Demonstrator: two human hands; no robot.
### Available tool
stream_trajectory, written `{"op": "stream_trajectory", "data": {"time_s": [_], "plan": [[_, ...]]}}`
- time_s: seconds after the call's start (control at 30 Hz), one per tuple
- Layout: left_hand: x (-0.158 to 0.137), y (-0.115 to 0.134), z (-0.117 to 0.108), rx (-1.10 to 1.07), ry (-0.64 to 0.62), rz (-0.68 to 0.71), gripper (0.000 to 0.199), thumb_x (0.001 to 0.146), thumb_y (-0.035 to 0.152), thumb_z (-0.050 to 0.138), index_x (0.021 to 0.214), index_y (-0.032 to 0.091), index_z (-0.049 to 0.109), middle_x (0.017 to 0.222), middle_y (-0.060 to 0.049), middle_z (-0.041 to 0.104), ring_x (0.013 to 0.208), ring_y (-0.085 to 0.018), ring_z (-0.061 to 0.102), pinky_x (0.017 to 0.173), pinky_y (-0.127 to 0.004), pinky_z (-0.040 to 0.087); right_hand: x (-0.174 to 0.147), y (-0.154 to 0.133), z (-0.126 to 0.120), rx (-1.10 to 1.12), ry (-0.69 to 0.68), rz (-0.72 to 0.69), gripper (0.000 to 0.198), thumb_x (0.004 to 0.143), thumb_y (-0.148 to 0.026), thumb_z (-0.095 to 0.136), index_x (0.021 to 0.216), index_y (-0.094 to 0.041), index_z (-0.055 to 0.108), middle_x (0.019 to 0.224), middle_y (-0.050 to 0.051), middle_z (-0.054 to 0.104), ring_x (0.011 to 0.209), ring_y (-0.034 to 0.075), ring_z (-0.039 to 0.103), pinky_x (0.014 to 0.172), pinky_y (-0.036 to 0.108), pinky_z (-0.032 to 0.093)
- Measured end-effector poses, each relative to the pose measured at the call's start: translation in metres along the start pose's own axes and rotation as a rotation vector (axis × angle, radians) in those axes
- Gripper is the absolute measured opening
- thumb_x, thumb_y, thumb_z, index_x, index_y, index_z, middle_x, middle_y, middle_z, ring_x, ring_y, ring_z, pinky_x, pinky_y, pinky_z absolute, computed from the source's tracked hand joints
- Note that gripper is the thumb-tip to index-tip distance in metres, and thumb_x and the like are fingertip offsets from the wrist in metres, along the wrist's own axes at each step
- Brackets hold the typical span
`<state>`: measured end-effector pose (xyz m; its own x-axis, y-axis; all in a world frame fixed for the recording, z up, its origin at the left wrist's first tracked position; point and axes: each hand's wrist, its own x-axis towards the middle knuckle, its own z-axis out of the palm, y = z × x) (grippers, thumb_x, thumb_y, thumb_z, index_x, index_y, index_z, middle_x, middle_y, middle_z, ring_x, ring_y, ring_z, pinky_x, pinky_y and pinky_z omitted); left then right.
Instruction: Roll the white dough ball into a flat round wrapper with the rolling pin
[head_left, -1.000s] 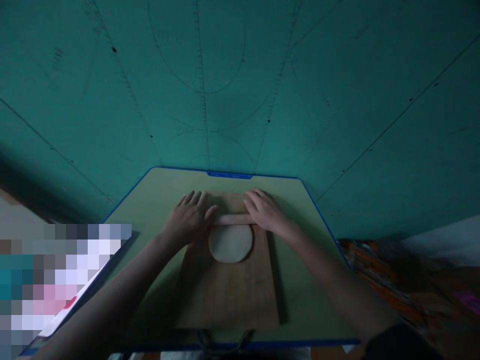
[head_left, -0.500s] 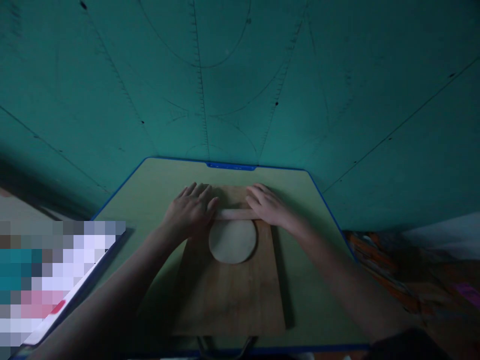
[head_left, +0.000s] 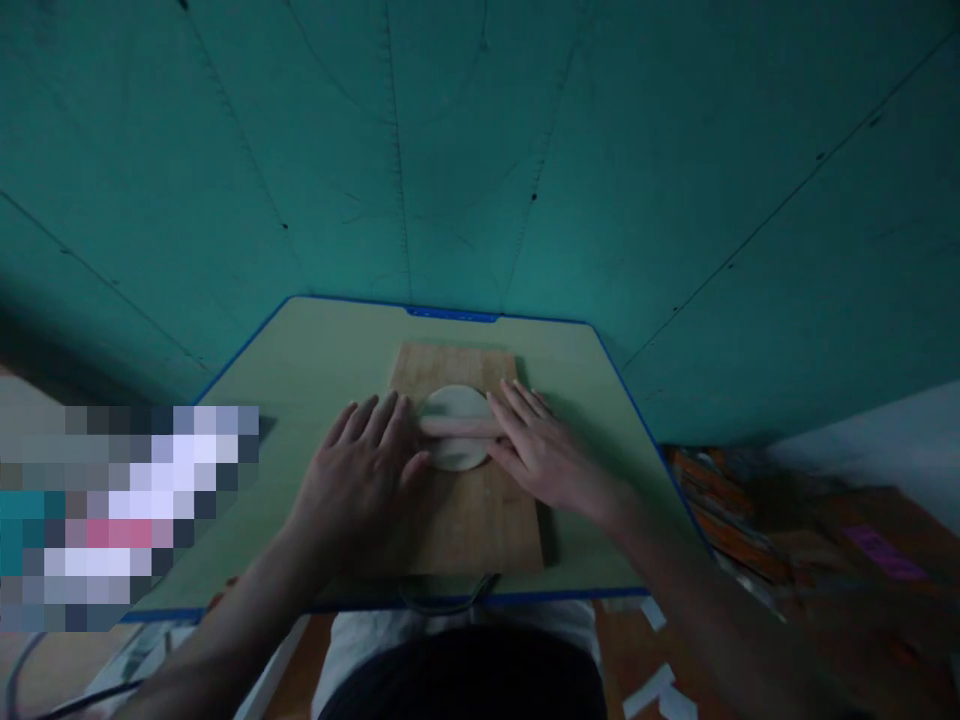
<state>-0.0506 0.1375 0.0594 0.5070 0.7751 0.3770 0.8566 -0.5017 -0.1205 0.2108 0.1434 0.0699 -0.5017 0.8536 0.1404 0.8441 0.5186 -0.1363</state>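
A short pale rolling pin lies crosswise over the middle of a flat round of dough. The dough rests on a wooden cutting board with a metal handle at its near end. My left hand lies over the pin's left end, fingers stretched forward and thumb apart. On the other end, my right hand presses down flat with its fingers extended. Both ends of the pin are hidden under my hands.
The board lies on a pale folding table with a blue rim, set close to a green wall bearing drawn lines. A blurred-out object covers the table's left side. Cardboard boxes stand on the floor to the right.
Both hands and the rolling pin have come back towards me, from the dough's far edge to across its middle. My view has tilted, so my lap now shows below the table.
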Motion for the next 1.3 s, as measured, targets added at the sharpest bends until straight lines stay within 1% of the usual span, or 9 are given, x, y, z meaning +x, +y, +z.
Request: {"op": "stream_trajectory", "data": {"time_s": [0.17, 0.33, 0.53, 0.63, 0.73, 0.9, 1.1, 1.2, 1.3], "plan": [[-0.026, 0.009, -0.011, 0.123, 0.047, 0.149, 0.058, 0.100, 0.043, 0.035, 0.133, 0.000, 0.056, 0.136, -0.027, 0.061, 0.123, -0.042, 0.060, 0.102, -0.055, 0.049, -0.029, -0.008, -0.001, 0.006, 0.021, -0.062, 0.060, 0.102, -0.036, 0.045, 0.154, -0.007, 0.037, 0.161, 0.021, 0.030, 0.151, 0.032, 0.025, 0.122, 0.055, 0.028], [-0.034, 0.010, -0.017, 0.166, 0.099, 0.229, 0.049, 0.098, 0.036, 0.037, 0.130, 0.005, 0.058, 0.127, -0.024, 0.067, 0.115, -0.038, 0.064, 0.095, -0.053, 0.053, -0.032, -0.002, 0.001, 0.064, 0.016, -0.077, 0.057, 0.102, -0.035, 0.047, 0.154, -0.013, 0.037, 0.161, 0.017, 0.034, 0.150, 0.029, 0.028, 0.122, 0.051, 0.029], [-0.038, 0.014, -0.028, 0.136, 0.095, 0.333, 0.039, 0.090, 0.020, 0.044, 0.125, 0.015, 0.061, 0.125, -0.018, 0.067, 0.116, -0.040, 0.060, 0.095, -0.057, 0.048, -0.041, -0.009, 0.005, 0.057, 0.024, -0.032, 0.064, 0.101, -0.039, 0.050, 0.157, -0.014, 0.032, 0.164, 0.018, 0.026, 0.153, 0.032, 0.017, 0.122, 0.057, 0.025], [-0.030, 0.015, -0.027, 0.091, 0.026, 0.262, 0.035, 0.091, 0.020, 0.048, 0.123, 0.017, 0.062, 0.117, -0.016, 0.069, 0.107, -0.037, 0.064, 0.088, -0.053, 0.051, -0.045, -0.009, 0.004, 0.042, -0.006, -0.050, 0.065, 0.102, -0.040, 0.050, 0.157, -0.014, 0.030, 0.165, 0.019, 0.022, 0.154, 0.032, 0.015, 0.122, 0.058, 0.026], [-0.013, 0.013, -0.018, 0.014, -0.043, 0.128, 0.031, 0.096, 0.032, 0.050, 0.121, 0.016, 0.061, 0.111, -0.015, 0.069, 0.097, -0.032, 0.065, 0.080, -0.047, 0.054, -0.038, -0.004, 0.002, 0.029, -0.024, -0.067, 0.068, 0.101, -0.042, 0.051, 0.158, -0.013, 0.027, 0.166, 0.019, 0.020, 0.154, 0.033, 0.014, 0.121, 0.058, 0.027], [0.021, -0.005, 0.000, -0.061, -0.003, 0.081, 0.055, 0.101, 0.056, 0.035, 0.130, 0.013, 0.055, 0.128, -0.018, 0.064, 0.117, -0.034, 0.060, 0.094, -0.048, 0.052, 0.002, 0.013, -0.003, 0.027, -0.070, -0.048, 0.073, 0.101, -0.051, 0.048, 0.158, -0.010, 0.030, 0.162, 0.023, 0.028, 0.151, 0.035, 0.023, 0.122, 0.057, 0.026], [0.060, -0.029, 0.019, -0.096, -0.039, 0.038, 0.059, 0.105, 0.049, 0.021, 0.125, 0.012, 0.062, 0.127, -0.018, 0.067, 0.121, -0.033, 0.060, 0.100, -0.049, 0.051, 0.055, 0.031, -0.001, 0.025, -0.059, 0.012, 0.071, 0.103, -0.057, 0.033, 0.154, -0.009, 0.038, 0.160, 0.022, 0.033, 0.150, 0.036, 0.027, 0.121, 0.055, 0.027], [0.059, -0.027, 0.022, -0.042, -0.025, -0.025, 0.063, 0.104, 0.050, 0.020, 0.128, 0.008, 0.061, 0.131, -0.022, 0.065, 0.127, -0.036, 0.057, 0.104, -0.052, 0.048, 0.053, 0.029, 0.001, 0.039, -0.032, 0.017, 0.072, 0.103, -0.057, 0.035, 0.154, -0.006, 0.037, 0.160, 0.022, 0.033, 0.150, 0.035, 0.027, 0.122, 0.054, 0.026], [0.037, -0.015, 0.014, -0.011, 0.001, -0.041, 0.069, 0.103, 0.057, 0.022, 0.134, 0.007, 0.056, 0.138, -0.023, 0.060, 0.131, -0.036, 0.054, 0.105, -0.052, 0.048, 0.025, 0.018, 0.000, 0.063, -0.015, -0.029, 0.073, 0.102, -0.053, 0.041, 0.156, -0.005, 0.033, 0.159, 0.021, 0.035, 0.149, 0.034, 0.030, 0.121, 0.055, 0.030]]}}
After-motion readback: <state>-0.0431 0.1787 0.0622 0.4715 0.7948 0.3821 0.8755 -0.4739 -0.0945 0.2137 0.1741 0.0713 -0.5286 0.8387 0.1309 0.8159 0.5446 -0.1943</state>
